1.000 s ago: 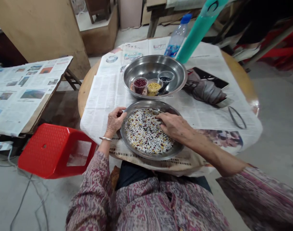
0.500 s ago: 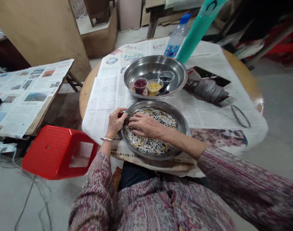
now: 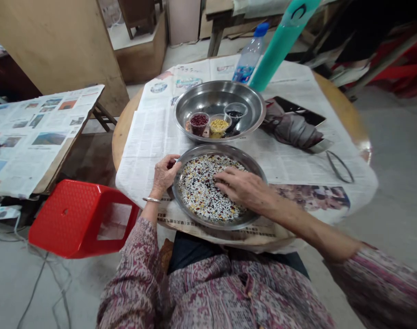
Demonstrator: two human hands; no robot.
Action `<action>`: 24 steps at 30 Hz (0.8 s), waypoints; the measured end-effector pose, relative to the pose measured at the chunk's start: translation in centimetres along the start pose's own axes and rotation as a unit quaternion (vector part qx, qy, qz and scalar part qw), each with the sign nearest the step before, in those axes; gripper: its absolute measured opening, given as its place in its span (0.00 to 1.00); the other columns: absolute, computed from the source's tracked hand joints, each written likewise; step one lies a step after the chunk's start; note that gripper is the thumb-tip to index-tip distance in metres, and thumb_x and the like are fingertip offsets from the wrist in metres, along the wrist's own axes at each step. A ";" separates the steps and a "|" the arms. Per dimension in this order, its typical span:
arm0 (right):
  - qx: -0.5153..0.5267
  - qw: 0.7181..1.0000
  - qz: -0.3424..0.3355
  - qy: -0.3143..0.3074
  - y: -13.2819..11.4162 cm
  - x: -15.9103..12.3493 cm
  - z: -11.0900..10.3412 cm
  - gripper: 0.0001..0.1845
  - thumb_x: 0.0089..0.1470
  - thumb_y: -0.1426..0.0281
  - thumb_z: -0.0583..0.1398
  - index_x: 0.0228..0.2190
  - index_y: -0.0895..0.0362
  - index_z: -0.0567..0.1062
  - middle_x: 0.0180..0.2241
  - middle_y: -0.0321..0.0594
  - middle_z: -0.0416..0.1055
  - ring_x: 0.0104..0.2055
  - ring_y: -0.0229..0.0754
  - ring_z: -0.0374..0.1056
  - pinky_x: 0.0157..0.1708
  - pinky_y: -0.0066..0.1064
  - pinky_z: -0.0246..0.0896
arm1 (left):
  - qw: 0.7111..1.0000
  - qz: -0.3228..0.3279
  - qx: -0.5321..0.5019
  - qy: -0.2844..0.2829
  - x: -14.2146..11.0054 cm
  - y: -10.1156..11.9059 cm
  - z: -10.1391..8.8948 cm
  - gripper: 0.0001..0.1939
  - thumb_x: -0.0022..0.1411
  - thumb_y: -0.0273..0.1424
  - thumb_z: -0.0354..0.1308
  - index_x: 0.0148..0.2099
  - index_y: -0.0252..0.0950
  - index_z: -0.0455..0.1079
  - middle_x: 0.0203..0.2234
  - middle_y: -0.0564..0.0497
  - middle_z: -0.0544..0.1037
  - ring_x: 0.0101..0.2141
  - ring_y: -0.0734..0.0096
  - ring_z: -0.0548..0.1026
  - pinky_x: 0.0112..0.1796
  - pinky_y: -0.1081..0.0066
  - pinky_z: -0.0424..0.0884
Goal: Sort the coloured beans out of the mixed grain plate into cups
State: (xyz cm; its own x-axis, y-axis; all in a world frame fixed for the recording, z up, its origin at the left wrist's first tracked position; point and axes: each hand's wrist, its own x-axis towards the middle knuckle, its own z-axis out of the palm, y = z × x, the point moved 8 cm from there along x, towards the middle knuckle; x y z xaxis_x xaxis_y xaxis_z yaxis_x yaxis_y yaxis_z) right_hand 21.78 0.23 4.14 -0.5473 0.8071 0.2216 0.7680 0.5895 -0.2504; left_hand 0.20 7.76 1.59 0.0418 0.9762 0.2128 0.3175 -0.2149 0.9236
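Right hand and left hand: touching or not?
Apart. The head view shows grains lying in plain sight between the left hand, by the pan's left rim, and the right hand.

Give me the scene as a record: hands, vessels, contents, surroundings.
left hand: at left rim of near pan; grip unclear
right hand: fingertips at mixed grains
near pan: holds mixed grains; white, black, yellow, dark red
far basin: three clear cups; contents dark red, yellow, black
behind far basin: blue-capped bottle, teal cylinder
right of far basin: gray bundle
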 end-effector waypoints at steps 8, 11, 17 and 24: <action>0.012 0.993 -0.106 -0.047 -5.8 0.7 1.6 0.08 0.63 0.75 0.57 0.37 0.55 0.77 0.38 0.44 0.75 0.40 0.45 0.67 0.37 0.34 0.62 | 1.000 -0.006 0.004 0.003 0.0 0.2 -0.2 0.08 0.59 0.30 0.62 0.42 0.36 0.77 0.23 0.58 0.71 0.25 0.77 0.67 0.29 0.76 0.65; 0.000 0.998 -0.047 -0.044 -2.3 1.6 1.6 0.12 0.60 0.79 0.56 0.37 0.55 0.78 0.38 0.45 0.75 0.40 0.45 0.68 0.37 0.34 0.62 | 1.000 -0.004 -0.002 -0.001 0.0 0.2 -0.1 0.08 0.59 0.29 0.62 0.43 0.36 0.77 0.24 0.58 0.72 0.25 0.77 0.67 0.29 0.76 0.65; -0.014 0.998 0.065 0.005 3.4 2.9 0.1 0.17 0.62 0.77 0.53 0.41 0.57 0.81 0.41 0.49 0.76 0.43 0.49 0.69 0.43 0.39 0.66 | 1.000 0.000 0.001 0.003 0.0 0.1 -0.1 0.08 0.59 0.27 0.61 0.42 0.36 0.77 0.24 0.58 0.71 0.25 0.78 0.67 0.30 0.76 0.64; -0.024 0.997 0.065 0.017 1.2 2.9 0.2 0.24 0.63 0.58 0.60 0.55 0.58 0.75 0.53 0.55 0.73 0.54 0.59 0.66 0.48 0.49 0.68 | 1.000 -0.004 -0.002 -0.002 0.0 0.0 -0.1 0.08 0.59 0.27 0.61 0.43 0.36 0.77 0.25 0.57 0.72 0.27 0.77 0.68 0.31 0.76 0.66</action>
State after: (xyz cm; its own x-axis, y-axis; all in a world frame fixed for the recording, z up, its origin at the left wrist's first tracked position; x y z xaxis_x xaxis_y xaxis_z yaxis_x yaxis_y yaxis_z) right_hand 21.03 3.26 4.27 -0.4311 0.8746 0.2219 0.8472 0.4770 -0.2342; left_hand 0.11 7.79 1.60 0.0419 0.9782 0.2035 0.3135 -0.2063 0.9269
